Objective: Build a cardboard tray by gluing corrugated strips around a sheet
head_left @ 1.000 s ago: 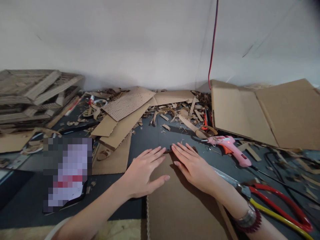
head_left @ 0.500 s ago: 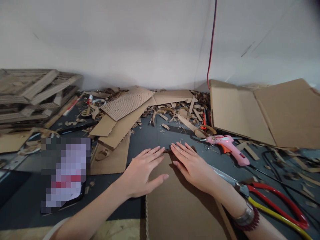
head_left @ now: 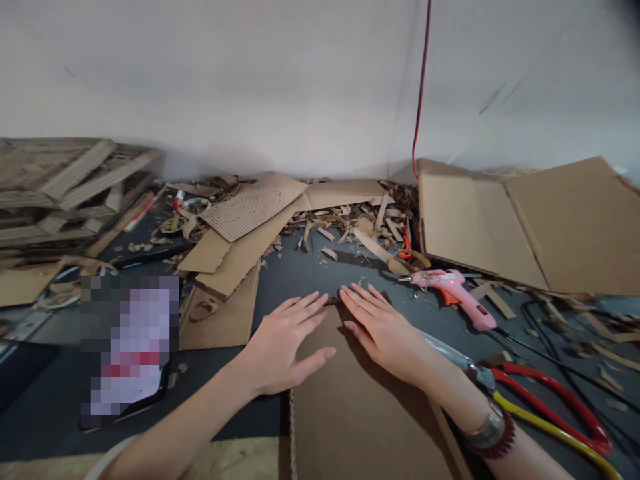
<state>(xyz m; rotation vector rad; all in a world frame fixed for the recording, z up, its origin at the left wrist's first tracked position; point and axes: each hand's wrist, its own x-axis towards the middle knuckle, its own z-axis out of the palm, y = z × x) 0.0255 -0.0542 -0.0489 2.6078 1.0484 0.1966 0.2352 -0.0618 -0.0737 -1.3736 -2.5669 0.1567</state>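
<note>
A flat brown cardboard panel (head_left: 370,420) lies in front of me, its corrugated edge showing on the left. My left hand (head_left: 285,347) rests with fingers outstretched at the panel's far left corner, thumb reaching over its surface. On the far right part of it lies my right hand (head_left: 383,333), fingers straight and flat toward the far edge. A dark rough strip (head_left: 385,297) shows along that edge, partly covered by the right fingers. Neither hand grips anything. Under and beside my right forearm are large shears (head_left: 487,377) with one red and one yellow handle.
A pink glue gun (head_left: 457,293) lies to the right, its black cord trailing. Behind it stands a folded cardboard sheet (head_left: 475,227). Cardboard pieces (head_left: 255,207) and scraps cover the back. At left are a stacked cardboard-strip structure (head_left: 65,193) and a phone with a blurred screen (head_left: 137,347).
Both hands keep the same pose on the cardboard panel. The whole view has shifted very slightly; nothing else visibly differs.
</note>
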